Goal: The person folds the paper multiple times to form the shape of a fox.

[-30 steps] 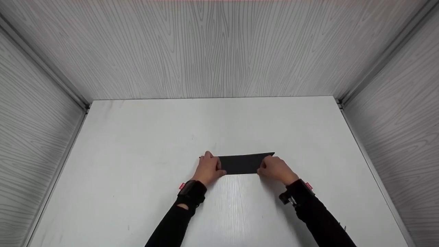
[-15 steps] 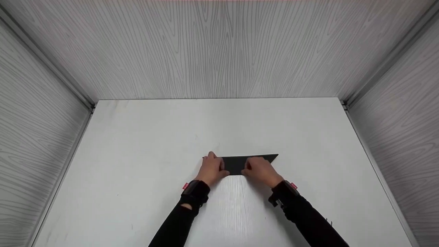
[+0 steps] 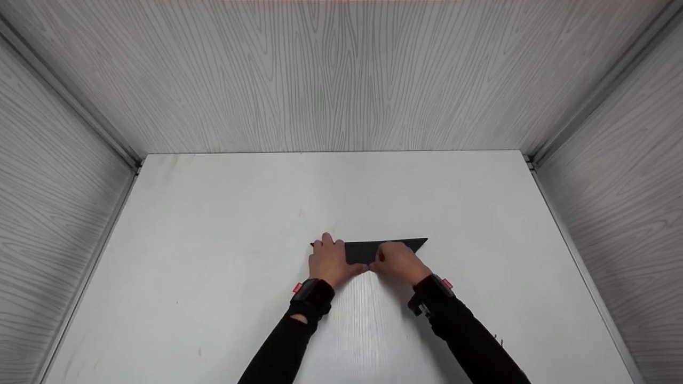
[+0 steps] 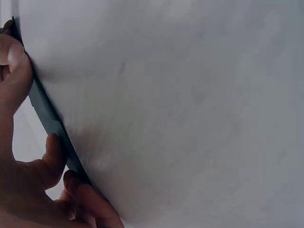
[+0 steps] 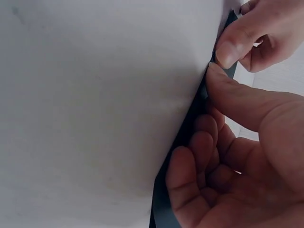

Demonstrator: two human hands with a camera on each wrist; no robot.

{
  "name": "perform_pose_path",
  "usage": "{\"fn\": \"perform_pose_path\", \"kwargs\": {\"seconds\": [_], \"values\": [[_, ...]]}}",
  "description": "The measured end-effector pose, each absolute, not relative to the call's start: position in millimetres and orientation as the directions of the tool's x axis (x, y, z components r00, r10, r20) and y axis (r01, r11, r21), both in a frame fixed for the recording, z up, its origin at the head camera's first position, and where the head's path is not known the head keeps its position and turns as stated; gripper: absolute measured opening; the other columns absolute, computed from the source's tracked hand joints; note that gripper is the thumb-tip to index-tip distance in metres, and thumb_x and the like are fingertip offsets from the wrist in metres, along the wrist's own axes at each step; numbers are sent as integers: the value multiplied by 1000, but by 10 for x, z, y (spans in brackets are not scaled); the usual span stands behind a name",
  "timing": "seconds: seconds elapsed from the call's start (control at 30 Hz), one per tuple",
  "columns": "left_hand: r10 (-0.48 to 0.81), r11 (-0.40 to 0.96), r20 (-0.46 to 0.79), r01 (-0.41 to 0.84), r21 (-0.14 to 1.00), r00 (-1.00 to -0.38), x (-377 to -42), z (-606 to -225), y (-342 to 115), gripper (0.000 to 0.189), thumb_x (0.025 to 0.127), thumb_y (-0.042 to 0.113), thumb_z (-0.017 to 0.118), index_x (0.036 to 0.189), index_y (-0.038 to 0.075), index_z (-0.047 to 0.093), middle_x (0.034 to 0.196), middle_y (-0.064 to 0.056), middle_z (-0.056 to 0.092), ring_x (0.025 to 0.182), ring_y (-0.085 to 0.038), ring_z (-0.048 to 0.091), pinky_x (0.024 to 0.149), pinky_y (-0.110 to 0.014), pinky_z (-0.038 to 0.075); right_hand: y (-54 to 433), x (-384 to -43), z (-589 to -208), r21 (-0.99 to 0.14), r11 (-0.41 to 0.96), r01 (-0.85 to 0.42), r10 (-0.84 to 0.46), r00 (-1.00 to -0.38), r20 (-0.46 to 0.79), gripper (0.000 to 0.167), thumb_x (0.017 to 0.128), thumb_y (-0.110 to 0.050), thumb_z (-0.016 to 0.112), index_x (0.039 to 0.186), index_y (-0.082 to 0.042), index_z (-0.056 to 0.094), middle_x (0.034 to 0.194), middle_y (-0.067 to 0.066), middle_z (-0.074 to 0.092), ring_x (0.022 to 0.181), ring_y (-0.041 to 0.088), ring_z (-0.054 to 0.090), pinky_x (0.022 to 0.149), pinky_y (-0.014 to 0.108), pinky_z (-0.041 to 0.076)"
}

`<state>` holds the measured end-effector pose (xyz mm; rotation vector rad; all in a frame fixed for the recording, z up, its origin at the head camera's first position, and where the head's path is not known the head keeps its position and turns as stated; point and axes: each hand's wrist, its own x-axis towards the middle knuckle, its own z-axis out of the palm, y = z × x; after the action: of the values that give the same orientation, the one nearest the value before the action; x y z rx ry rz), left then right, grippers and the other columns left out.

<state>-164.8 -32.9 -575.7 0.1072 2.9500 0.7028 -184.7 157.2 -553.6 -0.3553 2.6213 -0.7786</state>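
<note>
A strip of folded black paper (image 3: 360,252), with a slanted, pointed right end, lies on the white table in the head view. My left hand (image 3: 330,261) grips its left part, thumb stretched along the near edge. Close beside that thumb, my right hand (image 3: 397,261) pinches the near edge, its fingers curled. The two thumbs nearly meet at the middle. In the right wrist view the paper (image 5: 166,209) shows as a thin dark band along the fingertips; in the left wrist view the paper (image 4: 45,107) shows slightly stepped layers. Most of its left end is hidden under the left hand.
The white tabletop (image 3: 224,213) spreads around the hands. Grey wood-grain panels (image 3: 341,80) stand behind it and at both sides. Black sleeves and wrist straps (image 3: 312,296) cover the forearms.
My right hand has slid left along the near edge, uncovering the paper's slanted right end. My left thumb has stretched toward it, and the left fingers have spread a little.
</note>
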Motion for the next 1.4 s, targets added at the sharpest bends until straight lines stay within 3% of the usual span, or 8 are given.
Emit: {"fn": "perform_pose_path", "kwargs": {"seconds": [0.2, 0.37, 0.6, 0.8, 0.93, 1.4], "values": [[182, 796, -108, 81, 600, -977, -1655, -5686, -504, 37, 84, 26, 88, 87, 1, 61, 98, -10, 43, 93, -30, 45, 79, -43, 47, 1534, -1866, -5517, -559, 822, -109, -339, -882, -328, 18, 93, -16, 78, 82, -8, 66, 76, -1, 62, 66, 14, 54, 63, 31, 45], [230, 718, -148, 65, 693, -962, -1687, -5660, -638, 29, 82, 11, 88, 82, 3, 60, 95, -4, 39, 91, -24, 42, 81, -37, 41, 1539, -1877, -5523, -544, 832, -108, -338, -877, -342, 20, 93, -19, 78, 82, -9, 65, 77, -2, 61, 67, 14, 54, 62, 30, 44], [246, 713, -161, 66, 698, -956, -1721, -5629, -671, 28, 81, 9, 89, 77, 8, 61, 95, -4, 39, 91, -24, 44, 79, -36, 41, 1513, -1832, -5501, -542, 833, -110, -325, -891, -317, 21, 92, -19, 79, 82, -9, 64, 75, -2, 59, 66, 14, 53, 61, 30, 43], [244, 721, -149, 76, 689, -958, -1710, -5644, -677, 30, 80, 8, 89, 74, 8, 59, 94, -4, 39, 90, -24, 44, 80, -36, 42, 1432, -1790, -5505, -524, 840, -140, -327, -902, -284, 43, 91, -27, 80, 62, -14, 51, 58, -7, 40, 53, 12, 40, 53, 30, 31], [250, 710, -144, 81, 700, -957, -1689, -5658, -665, 31, 81, 8, 88, 74, 8, 58, 94, -5, 39, 90, -24, 44, 80, -37, 42, 1463, -1788, -5516, -508, 852, -123, -310, -902, -301, 47, 92, -25, 79, 61, -16, 45, 57, -7, 34, 51, 11, 35, 51, 29, 28], [245, 706, -135, 81, 703, -960, -1690, -5651, -662, 34, 81, 8, 88, 71, 9, 56, 93, -3, 38, 90, -23, 42, 79, -35, 41, 2118, -1811, -5450, -463, 886, -38, -231, -900, -369, 53, 93, -26, 77, 56, -18, 40, 54, -9, 28, 49, 10, 29, 48, 27, 25]]}}
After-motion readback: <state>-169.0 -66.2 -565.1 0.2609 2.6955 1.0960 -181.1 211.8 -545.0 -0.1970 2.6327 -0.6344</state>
